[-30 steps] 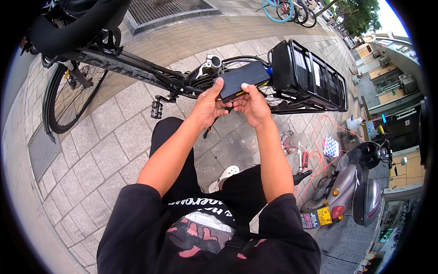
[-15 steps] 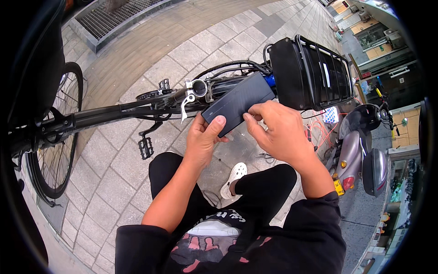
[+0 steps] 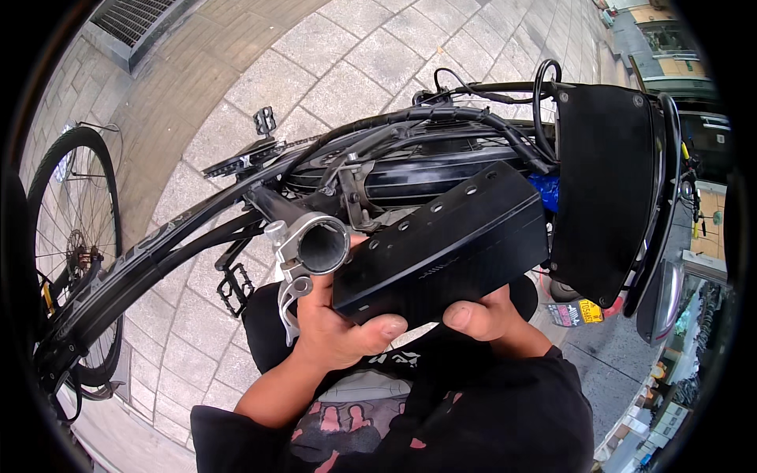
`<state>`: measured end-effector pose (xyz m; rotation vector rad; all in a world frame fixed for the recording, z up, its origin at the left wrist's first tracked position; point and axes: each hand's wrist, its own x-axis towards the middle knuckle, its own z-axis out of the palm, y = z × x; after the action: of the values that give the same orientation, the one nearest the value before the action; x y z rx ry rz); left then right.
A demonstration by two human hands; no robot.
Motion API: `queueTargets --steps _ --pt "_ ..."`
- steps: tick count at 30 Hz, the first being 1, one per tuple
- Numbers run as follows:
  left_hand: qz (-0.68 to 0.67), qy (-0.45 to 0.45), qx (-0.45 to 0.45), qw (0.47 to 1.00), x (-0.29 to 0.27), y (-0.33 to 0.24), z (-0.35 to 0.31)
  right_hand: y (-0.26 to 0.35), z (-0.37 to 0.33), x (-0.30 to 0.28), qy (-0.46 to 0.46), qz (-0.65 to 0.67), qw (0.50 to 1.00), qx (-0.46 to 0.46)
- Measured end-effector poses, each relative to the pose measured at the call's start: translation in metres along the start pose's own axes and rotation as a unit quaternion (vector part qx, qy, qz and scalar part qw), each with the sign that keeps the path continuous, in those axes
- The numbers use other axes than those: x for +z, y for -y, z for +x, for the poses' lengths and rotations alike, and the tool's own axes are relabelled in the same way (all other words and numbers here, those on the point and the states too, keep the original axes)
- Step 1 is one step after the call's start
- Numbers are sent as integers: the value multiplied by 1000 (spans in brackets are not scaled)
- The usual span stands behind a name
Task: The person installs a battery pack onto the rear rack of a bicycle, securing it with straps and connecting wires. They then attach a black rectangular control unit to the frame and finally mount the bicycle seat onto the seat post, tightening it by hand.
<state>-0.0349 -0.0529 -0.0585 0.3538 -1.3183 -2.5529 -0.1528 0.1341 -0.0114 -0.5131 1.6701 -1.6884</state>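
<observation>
Both my hands hold a long black box-shaped housing (image 3: 457, 248) with a row of round holes along its upper edge. My left hand (image 3: 339, 335) grips its left end, with the thumb on the near face and the fingers passing underneath. Its right part is held by my right hand (image 3: 493, 314), thumb against the lower near edge; those fingers are mostly hidden. Just left of the housing is the open seat tube (image 3: 323, 248) of a black bicycle, ringed by a silver clamp (image 3: 288, 244) with a quick-release lever (image 3: 292, 296). Blue wrapping (image 3: 546, 191) shows behind the housing's right end.
The bicycle frame (image 3: 181, 244) stretches left toward a spoked wheel (image 3: 106, 189). A pedal (image 3: 234, 289) juts out on the near side. At right stands a black panelled box (image 3: 603, 197) on the rear rack, with a yellow plate (image 3: 591, 310) beyond. Paving (image 3: 331, 47) lies beneath.
The housing is now closer to my view and tilted, showing its holed side. My right hand has moved from its upper face to its near lower edge. The bicycle appears larger.
</observation>
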Motion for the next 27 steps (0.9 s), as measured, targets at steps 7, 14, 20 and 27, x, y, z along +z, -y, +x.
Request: queueTargets --steps 7,14,20,27 --pt "74 23 -16 997 -15 4 11 -5 2 1 20 5 1000 16" --pt "87 23 -20 996 -17 5 9 8 1 11 -18 57 997 46" --pt "-110 -48 -58 991 -3 3 10 60 -4 -1 80 -219 952 201" --pt "-123 -4 -1 992 9 -3 9 130 41 46 2 -605 691 -395"
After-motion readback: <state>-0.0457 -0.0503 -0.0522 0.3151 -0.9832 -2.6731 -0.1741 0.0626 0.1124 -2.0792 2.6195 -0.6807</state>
